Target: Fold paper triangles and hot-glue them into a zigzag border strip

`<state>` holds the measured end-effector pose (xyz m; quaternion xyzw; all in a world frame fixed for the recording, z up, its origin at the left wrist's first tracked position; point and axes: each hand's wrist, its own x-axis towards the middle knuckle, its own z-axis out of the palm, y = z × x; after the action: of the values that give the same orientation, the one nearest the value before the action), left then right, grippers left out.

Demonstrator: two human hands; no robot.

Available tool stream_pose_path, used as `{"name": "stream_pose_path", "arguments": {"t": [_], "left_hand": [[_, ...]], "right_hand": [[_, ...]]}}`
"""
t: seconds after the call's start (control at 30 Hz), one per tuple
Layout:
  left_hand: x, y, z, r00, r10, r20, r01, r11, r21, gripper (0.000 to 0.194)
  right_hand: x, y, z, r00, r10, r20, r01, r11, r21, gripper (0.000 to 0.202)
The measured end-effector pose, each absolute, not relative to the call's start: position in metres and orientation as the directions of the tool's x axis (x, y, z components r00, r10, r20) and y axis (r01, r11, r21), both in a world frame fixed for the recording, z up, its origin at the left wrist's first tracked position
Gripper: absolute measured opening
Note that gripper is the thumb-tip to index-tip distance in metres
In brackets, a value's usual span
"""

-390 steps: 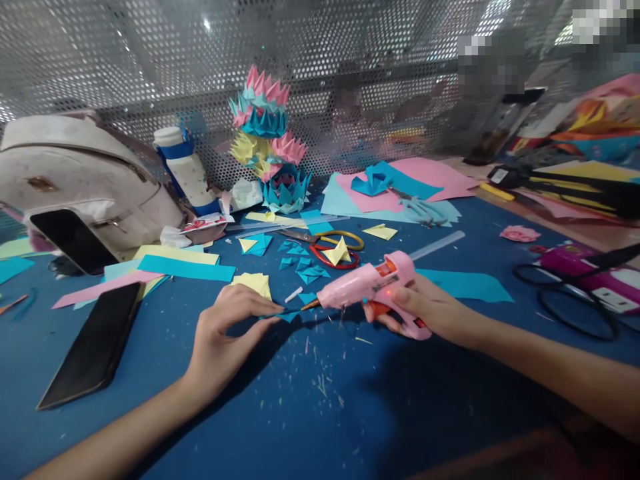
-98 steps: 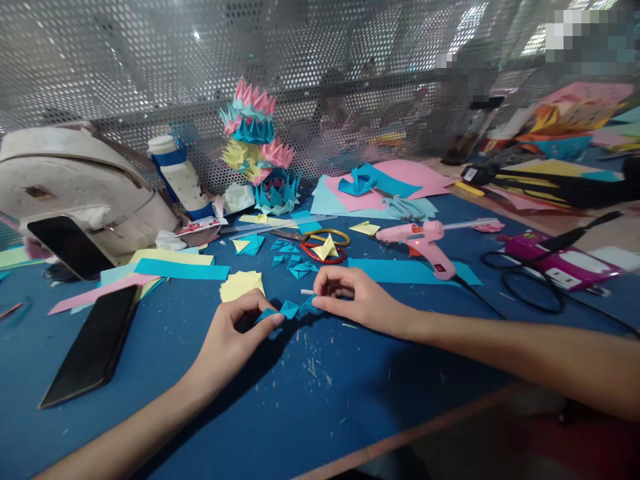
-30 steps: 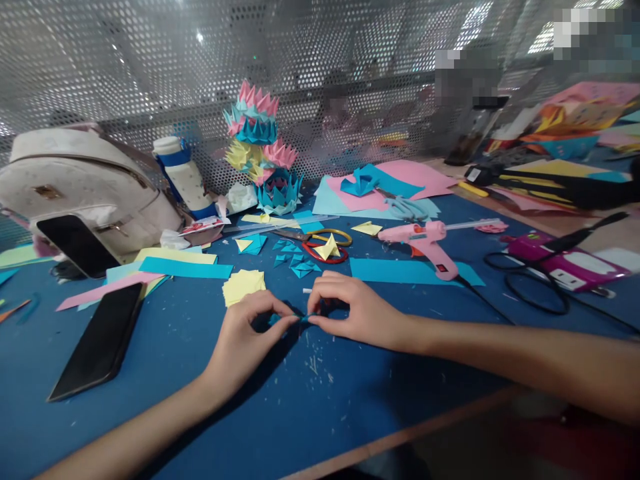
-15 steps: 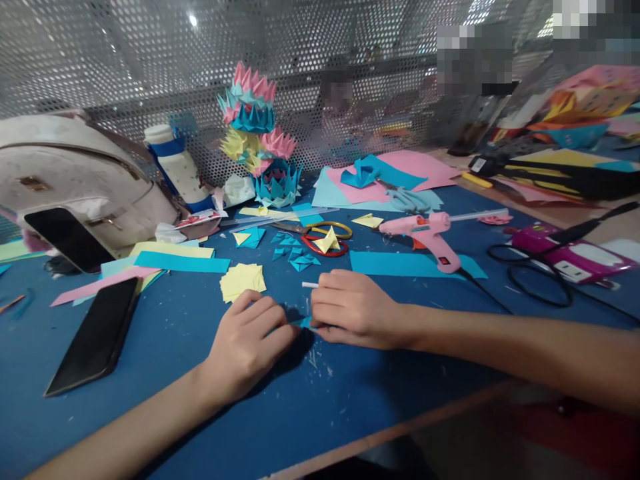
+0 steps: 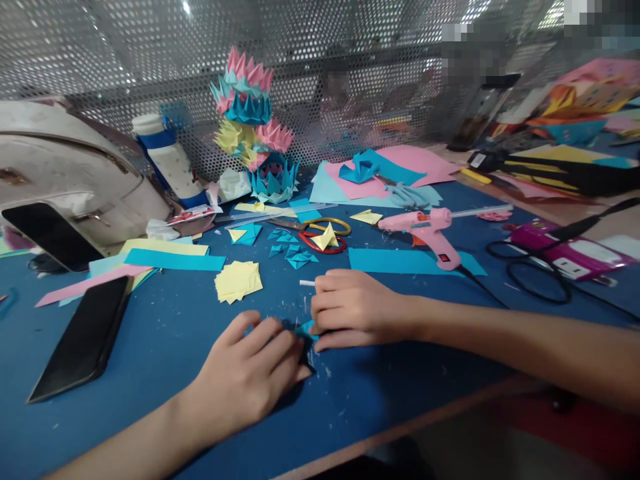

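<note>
A small piece of folded blue paper (image 5: 307,330) lies low over the blue table, between my two hands. My right hand (image 5: 363,310) is closed on its right side, pressing it with the fingertips. A thin white stick (image 5: 307,283) pokes out to the left from under the same hand's upper fingers. My left hand (image 5: 253,363) is at the paper's left edge, fingers bent and thumb apart, lower down near the tabletop. Its fingertips are partly hidden. Beyond the hands are a stack of yellow paper squares (image 5: 239,281) and several folded blue triangles (image 5: 294,252).
A pink glue gun (image 5: 433,230) rests on a blue strip (image 5: 373,261). Scissors (image 5: 340,227) lie under a yellow folded piece (image 5: 327,237). Phone (image 5: 83,340), paper strips (image 5: 175,259), bottle (image 5: 167,157) and bag (image 5: 65,167) stand left; paper flowers (image 5: 250,127) at back; purple power strip (image 5: 565,250) right.
My left hand has shifted down, its thumb now apart from the blue paper. My right hand stays on the paper. The view has shifted slightly.
</note>
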<state>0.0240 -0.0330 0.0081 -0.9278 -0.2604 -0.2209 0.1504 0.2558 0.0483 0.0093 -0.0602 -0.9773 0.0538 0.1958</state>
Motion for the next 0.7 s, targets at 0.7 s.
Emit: {"name": "stream_pose_path", "arguments": {"t": [0.7], "left_hand": [[0.031, -0.060, -0.006, 0.743, 0.436, 0.507, 0.592, -0.783, -0.194, 0.033]], "right_hand": [[0.247, 0.052, 0.021, -0.792, 0.506, 0.341, 0.259, 0.785, -0.563, 0.009]]}}
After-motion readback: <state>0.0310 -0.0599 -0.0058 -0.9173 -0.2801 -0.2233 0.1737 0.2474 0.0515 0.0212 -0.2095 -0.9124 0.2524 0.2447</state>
